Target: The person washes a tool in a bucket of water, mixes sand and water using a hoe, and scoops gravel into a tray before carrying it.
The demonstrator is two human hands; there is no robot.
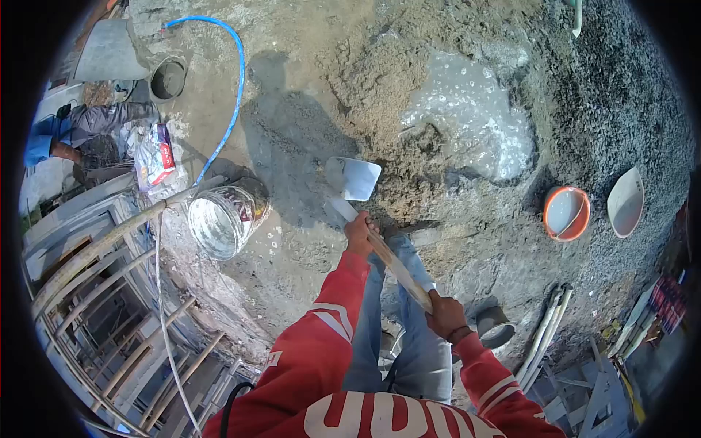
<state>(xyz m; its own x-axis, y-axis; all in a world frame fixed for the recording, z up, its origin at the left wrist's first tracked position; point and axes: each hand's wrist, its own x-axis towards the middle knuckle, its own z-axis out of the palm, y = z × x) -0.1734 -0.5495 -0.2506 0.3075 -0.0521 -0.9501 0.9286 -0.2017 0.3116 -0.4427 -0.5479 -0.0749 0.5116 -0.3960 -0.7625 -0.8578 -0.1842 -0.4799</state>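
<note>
My left hand [358, 232] is wrapped round the wooden shaft [396, 267] of a shovel, close to its metal socket. Further up the same shaft, toward its rear end, my right hand [445, 315] is closed on it. The shovel's pale metal blade [361, 179] lies at or just above the wet grey ground, beside a mound of sandy mix [387, 109]. Behind the mound, to the right, is a pool of milky grey water [478, 117] with bubbles on it.
A whitish bucket [219, 223] stands left, near a blue hose [240, 80] and a cement bag [158, 158]. An orange bucket [565, 213] and a pale scoop-shaped container [626, 203] are right. A dark bucket [494, 328] stands near my right arm. Another person's leg [109, 125] shows far left.
</note>
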